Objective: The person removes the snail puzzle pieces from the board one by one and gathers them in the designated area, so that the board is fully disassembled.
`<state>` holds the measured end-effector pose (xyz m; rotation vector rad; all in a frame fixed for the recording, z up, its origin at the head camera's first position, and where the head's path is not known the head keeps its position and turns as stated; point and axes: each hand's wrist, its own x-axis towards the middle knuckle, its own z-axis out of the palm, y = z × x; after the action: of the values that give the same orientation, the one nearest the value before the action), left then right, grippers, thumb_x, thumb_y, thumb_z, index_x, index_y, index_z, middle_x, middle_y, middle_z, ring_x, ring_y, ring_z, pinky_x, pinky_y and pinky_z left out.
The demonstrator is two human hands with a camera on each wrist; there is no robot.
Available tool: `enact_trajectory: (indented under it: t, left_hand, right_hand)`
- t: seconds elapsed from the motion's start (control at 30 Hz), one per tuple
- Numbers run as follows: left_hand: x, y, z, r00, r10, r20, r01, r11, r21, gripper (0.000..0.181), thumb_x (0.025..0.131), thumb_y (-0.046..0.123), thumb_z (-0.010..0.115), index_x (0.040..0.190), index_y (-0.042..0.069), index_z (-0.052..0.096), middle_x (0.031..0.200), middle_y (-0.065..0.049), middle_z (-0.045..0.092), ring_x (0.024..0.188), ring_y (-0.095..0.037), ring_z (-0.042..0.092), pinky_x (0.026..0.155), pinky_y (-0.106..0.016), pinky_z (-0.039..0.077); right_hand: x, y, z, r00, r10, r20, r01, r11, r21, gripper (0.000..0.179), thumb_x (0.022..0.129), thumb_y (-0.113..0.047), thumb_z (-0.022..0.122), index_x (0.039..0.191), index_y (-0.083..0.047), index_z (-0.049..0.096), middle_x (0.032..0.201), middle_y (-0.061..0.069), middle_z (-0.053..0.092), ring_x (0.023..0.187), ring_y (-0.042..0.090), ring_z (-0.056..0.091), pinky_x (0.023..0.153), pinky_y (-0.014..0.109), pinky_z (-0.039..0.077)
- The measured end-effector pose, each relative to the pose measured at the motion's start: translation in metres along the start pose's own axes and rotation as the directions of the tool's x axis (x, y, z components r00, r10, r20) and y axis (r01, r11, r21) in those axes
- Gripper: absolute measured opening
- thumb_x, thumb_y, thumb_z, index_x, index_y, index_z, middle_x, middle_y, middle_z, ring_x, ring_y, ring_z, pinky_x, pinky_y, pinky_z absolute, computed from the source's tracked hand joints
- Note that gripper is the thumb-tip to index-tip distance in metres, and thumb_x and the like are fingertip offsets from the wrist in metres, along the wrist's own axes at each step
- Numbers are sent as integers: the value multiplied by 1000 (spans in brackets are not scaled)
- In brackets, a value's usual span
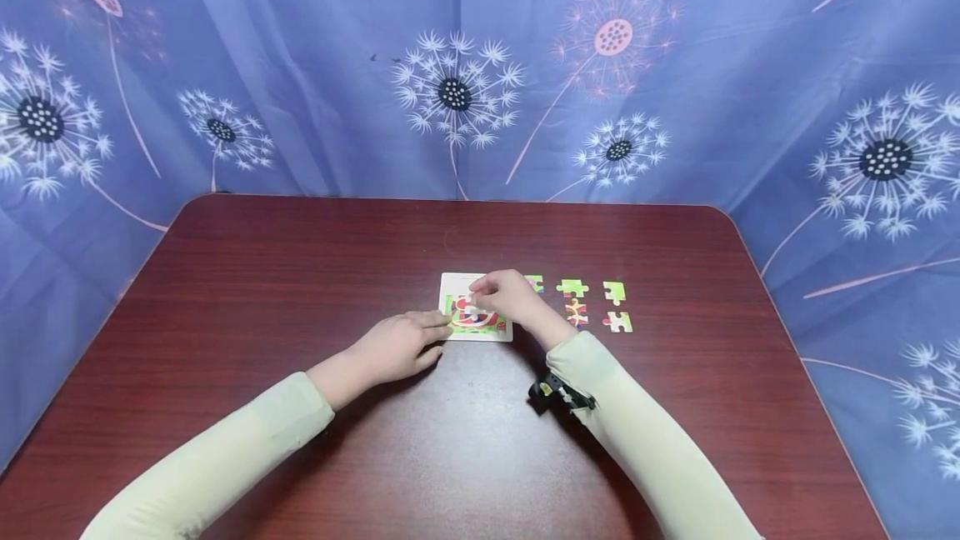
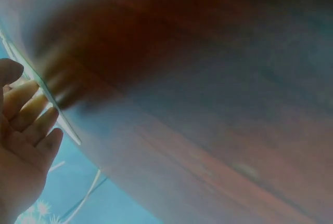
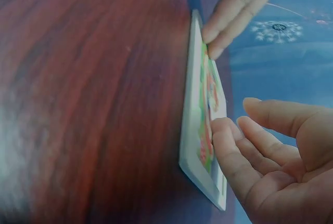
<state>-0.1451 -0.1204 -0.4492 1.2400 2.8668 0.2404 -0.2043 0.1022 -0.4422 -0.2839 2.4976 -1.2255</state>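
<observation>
A jigsaw puzzle board [image 1: 476, 337] with a white frame lies on the table, part of its colourful picture fitted inside. My left hand [image 1: 399, 346] rests at its left edge, fingers stretched out and touching the frame. Over the board's upper right is my right hand [image 1: 511, 297]; its fingertips touch the picture area. In the right wrist view the right thumb [image 3: 270, 114] stands apart from the index finger, with no piece visible between them. The right hand hides part of the board. The left wrist view is blurred and shows the left fingers [image 2: 36, 115] by the board's edge.
Several loose puzzle pieces lie right of the board, among them a green one [image 1: 572, 288], a corner-like one [image 1: 614, 292], a red and yellow one [image 1: 576, 312] and a whitish-green one [image 1: 619, 322]. A blue dandelion-print cloth [image 1: 337, 107] hangs behind the dark red table [image 1: 300, 273].
</observation>
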Motion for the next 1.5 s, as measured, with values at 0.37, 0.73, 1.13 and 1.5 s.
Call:
enact_trajectory:
  t: [0.37,0.73,1.13,1.5]
  left_hand:
    - [4,0,-3,999,-6,45,8,999,-33,37,94,18,64,127,3,72,137,-14,69,125,-30,68,103,-43,56]
    - [3,0,-2,998,-33,45,36,996,-81,37,93,11,60,127,1,71,137,-15,69,125,-31,68,103,-45,56]
    - [5,0,1,999,-30,42,33,996,-79,37,92,12,61,126,0,71,135,-16,69,124,-31,69,101,-45,57]
    - [6,1,1,999,-32,41,35,997,-63,37,90,11,61,124,1,73,135,-15,70,124,-30,69,99,-44,58]
  right_hand:
    - [6,-5,5,998,64,-3,-64,998,-28,27,88,-8,66,111,1,76,102,15,79,71,7,60,62,17,47]
    - [16,-8,9,977,214,10,-213,962,172,21,86,0,70,105,6,76,80,5,73,62,2,59,65,17,56]
    - [14,-6,12,979,200,-41,-194,973,124,19,84,-5,74,101,2,78,76,1,72,60,2,56,58,14,49]
    - [14,-8,11,975,220,-40,-213,968,131,19,83,-6,75,100,1,78,73,-1,69,59,2,56,58,14,49]
